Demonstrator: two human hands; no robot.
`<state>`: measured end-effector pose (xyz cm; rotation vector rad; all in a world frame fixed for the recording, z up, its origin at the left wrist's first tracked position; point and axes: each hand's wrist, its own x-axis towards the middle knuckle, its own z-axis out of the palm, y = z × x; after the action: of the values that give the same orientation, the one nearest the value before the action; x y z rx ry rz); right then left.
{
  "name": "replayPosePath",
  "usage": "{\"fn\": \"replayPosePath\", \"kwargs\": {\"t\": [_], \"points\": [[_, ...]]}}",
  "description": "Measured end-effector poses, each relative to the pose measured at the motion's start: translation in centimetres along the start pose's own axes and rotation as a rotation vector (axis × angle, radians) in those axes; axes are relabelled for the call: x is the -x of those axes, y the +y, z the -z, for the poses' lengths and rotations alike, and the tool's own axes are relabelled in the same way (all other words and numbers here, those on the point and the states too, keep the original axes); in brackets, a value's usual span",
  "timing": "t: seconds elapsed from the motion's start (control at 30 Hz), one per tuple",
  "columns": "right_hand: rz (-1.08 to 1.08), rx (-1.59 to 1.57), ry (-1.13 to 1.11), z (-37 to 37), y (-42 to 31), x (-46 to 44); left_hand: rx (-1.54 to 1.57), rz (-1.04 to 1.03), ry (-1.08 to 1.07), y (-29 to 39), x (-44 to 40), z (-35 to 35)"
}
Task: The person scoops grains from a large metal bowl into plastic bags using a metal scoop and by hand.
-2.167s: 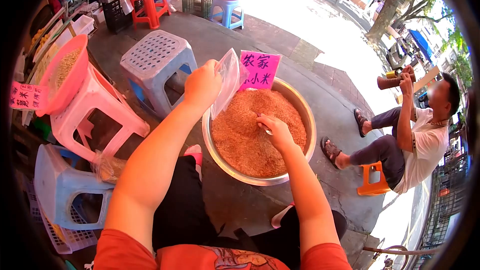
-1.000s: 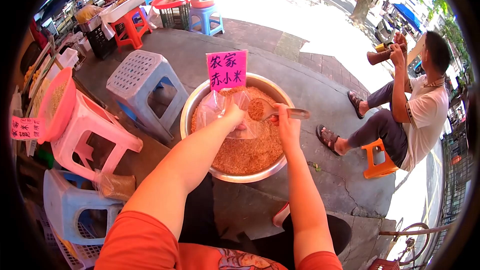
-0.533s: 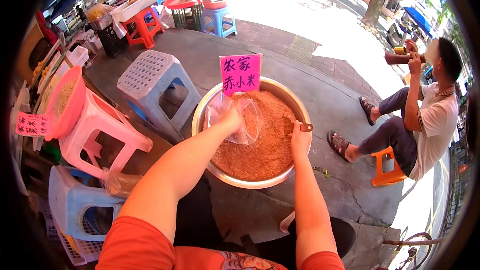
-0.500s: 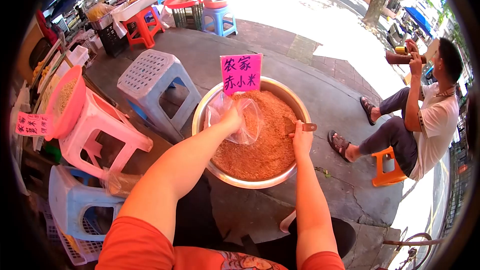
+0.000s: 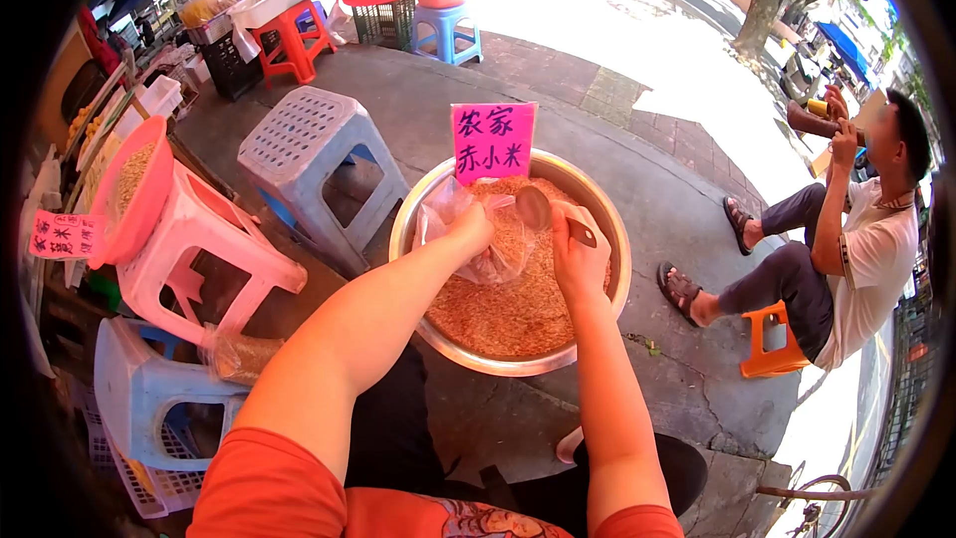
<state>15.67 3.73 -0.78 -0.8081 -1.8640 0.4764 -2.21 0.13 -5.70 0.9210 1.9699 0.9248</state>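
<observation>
A round metal basin (image 5: 619,269) holds reddish-brown grain (image 5: 503,324). Over its left part my left hand (image 5: 472,232) grips a clear plastic bag (image 5: 438,207), which hangs down over the grain with some grain visible in or behind it. My right hand (image 5: 581,247) is closed round the handle of a metal scoop (image 5: 533,207); the scoop's bowl is raised above the grain, just right of the bag. What the scoop holds cannot be made out. A pink sign (image 5: 494,141) with black writing stands upright at the basin's back edge.
Left of the basin are a grey-blue stool (image 5: 311,130), a pink stool (image 5: 204,239) bearing a red bowl (image 5: 149,174), and a blue stool (image 5: 149,389) beside a bag of grain (image 5: 244,359). At right a person (image 5: 856,249) sits on an orange stool (image 5: 772,344).
The scoop has come up out of the grain at the right and moved left beside the bag with my right hand. My left hand still holds the bag in nearly the same place.
</observation>
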Motion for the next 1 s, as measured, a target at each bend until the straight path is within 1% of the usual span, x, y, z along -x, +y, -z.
{"fn": "replayPosePath", "kwargs": {"t": [0.03,0.07,0.1,0.13,0.17,0.2,0.23,0.27,0.4,0.5,0.53,0.63,0.7,0.73,0.83,0.87,0.9,0.97,1.0], "points": [[-0.017,-0.021,0.056,0.1,0.0,-0.1,-0.041,0.017,-0.009,-0.5,-0.5,0.1],[-0.074,0.047,0.059,0.7,0.1,-0.3,-0.079,-0.040,0.024,-2.2,-2.0,-0.2],[-0.131,0.160,0.002,1.0,1.3,-0.2,-0.116,-0.099,0.056,-5.1,-4.5,-0.8],[-0.187,0.274,-0.054,1.0,3.2,0.4,-0.153,-0.158,0.089,-6.5,-5.8,-1.2],[-0.243,0.388,-0.108,1.0,4.7,1.0,-0.149,-0.104,0.081,-5.9,-5.1,-0.9],[-0.400,0.471,-0.243,1.0,5.4,1.5,-0.146,-0.050,0.074,-4.4,-3.6,-0.2],[-0.444,0.380,-0.207,0.6,7.2,2.6,-0.145,0.004,0.065,-3.3,-2.4,0.4],[-0.486,0.288,-0.171,-0.1,9.7,4.0,-0.179,-0.016,0.060,-2.7,-1.9,0.8],[-0.731,-0.179,-0.057,1.9,8.1,3.5,-0.290,-0.056,0.014,-0.9,0.0,2.1],[-0.873,-0.413,-0.024,3.1,7.9,2.2,-0.279,-0.029,-0.003,-0.8,0.1,1.9],[-0.861,-0.433,-0.027,3.3,7.1,1.5,-0.264,-0.016,-0.002,-0.8,0.0,1.8],[-0.700,-0.413,-0.082,3.0,3.7,0.3,-0.318,-0.076,0.050,-1.2,-0.3,1.2],[-0.573,-0.416,-0.113,1.1,2.4,0.6,-0.279,-0.073,0.038,-1.8,-1.1,0.9],[-0.437,-0.319,-0.207,1.1,0.8,0.5,-0.260,-0.072,0.034,-1.8,-1.2,0.8],[0.042,0.175,-0.083,1.0,-0.3,0.1,-0.313,-0.125,0.071,-1.5,-0.7,1.2],[-0.020,0.077,-0.004,1.0,0.6,-0.1,-0.302,-0.118,0.050,-1.4,-0.5,1.5],[-0.082,0.148,0.038,1.9,0.7,-0.4,-0.289,-0.113,0.029,-1.4,-0.4,1.6],[-0.229,0.441,-0.079,2.6,3.8,-0.2,-0.274,-0.099,0.003,-1.4,-0.4,1.8],[-0.271,0.441,-0.120,2.6,5.1,0.5,-0.274,-0.089,-0.003,-1.6,-0.4,1.9]]}}
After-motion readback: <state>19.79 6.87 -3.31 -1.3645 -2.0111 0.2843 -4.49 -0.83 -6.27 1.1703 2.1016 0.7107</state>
